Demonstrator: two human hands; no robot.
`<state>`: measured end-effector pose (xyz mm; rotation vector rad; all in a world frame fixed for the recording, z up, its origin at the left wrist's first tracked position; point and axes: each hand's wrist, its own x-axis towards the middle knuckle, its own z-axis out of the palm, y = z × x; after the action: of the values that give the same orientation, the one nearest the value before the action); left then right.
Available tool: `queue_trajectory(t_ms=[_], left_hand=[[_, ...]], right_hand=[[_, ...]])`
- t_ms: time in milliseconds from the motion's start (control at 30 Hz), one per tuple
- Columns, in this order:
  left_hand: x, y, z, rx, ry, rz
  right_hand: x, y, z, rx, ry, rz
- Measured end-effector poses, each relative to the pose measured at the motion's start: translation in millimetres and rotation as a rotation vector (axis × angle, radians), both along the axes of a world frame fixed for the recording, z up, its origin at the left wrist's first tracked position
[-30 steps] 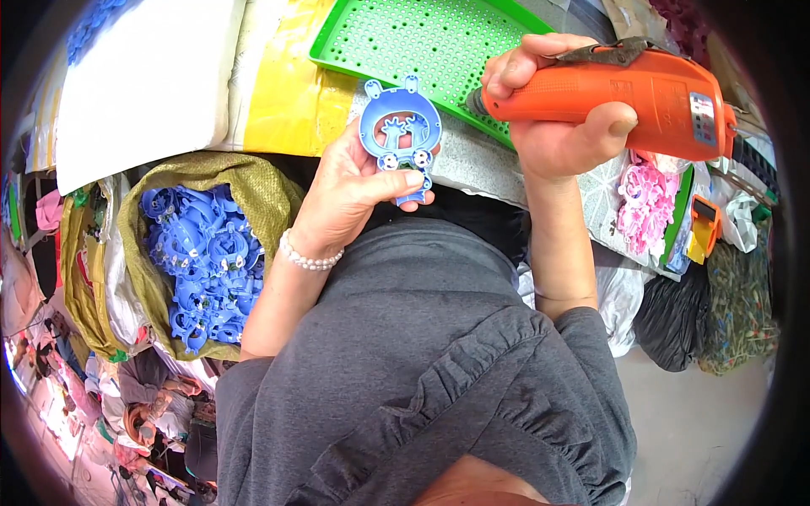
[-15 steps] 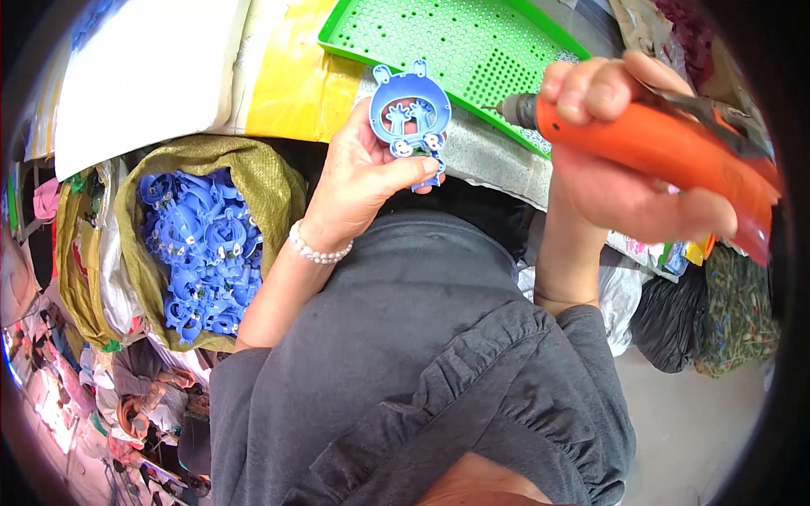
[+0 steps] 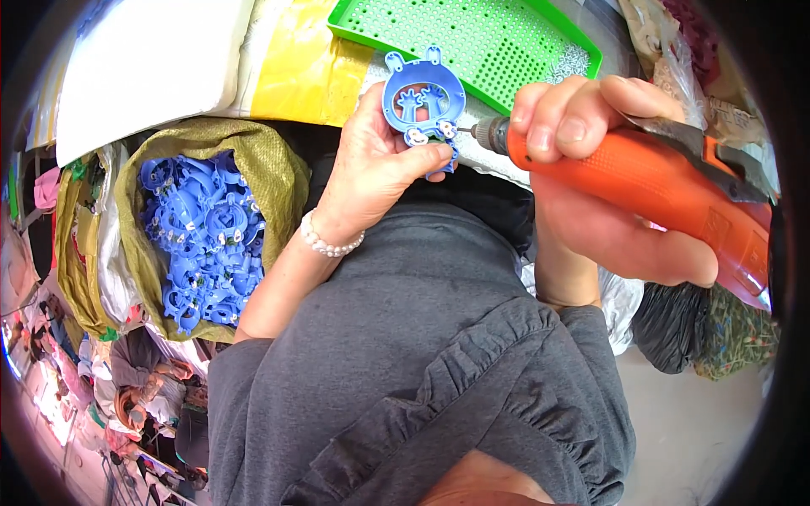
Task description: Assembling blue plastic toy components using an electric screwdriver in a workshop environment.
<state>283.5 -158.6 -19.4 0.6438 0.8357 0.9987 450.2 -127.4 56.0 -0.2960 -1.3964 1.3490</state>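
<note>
My left hand (image 3: 380, 160) is closed on the lower end of a blue plastic casing (image 3: 422, 74), thumb in front. The casing has a ring-shaped head with two small ears and hand-like shapes inside the opening. An orange electric screwdriver (image 3: 650, 173) lies in my right hand (image 3: 582, 160), fingers wrapped around its front part. Its thin bit points left and its tip reaches the casing's right side, by a small white part; whether it sits in a screw is too small to tell. Beyond both hands lies a green perforated tray (image 3: 439, 38), with small silvery screws (image 3: 570, 61) heaped in its right corner.
An olive woven sack (image 3: 283, 181) full of blue casings (image 3: 207, 240) stands at my left. Behind my left hand are a white sheet (image 3: 152, 67) and yellow tape (image 3: 308, 63). Black bags (image 3: 671, 325) lie at right. Another person (image 3: 156, 379) sits at the lower left.
The screwdriver has moved left and slightly down, bringing its bit from over the tray's edge to the casing. My left hand and the casing have shifted slightly right and up.
</note>
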Motion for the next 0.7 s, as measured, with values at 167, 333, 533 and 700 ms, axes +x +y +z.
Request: queue_trajectory(t_ms=[167, 333, 533, 700], left_hand=[[1, -2, 3, 0.008, -0.006, 0.017], [5, -1, 6, -0.005, -0.029, 0.025], [14, -7, 9, 0.057, 0.029, 0.165], [14, -7, 0, 0.04, 0.008, 0.14]], right_hand=[[10, 18, -18, 0.124, 0.04, 0.236], [12, 16, -25, 0.123, 0.048, 0.173], [-2, -1, -24, 0.214, 0.02, -0.013], [3, 3, -29, 0.212, -0.02, 0.009]])
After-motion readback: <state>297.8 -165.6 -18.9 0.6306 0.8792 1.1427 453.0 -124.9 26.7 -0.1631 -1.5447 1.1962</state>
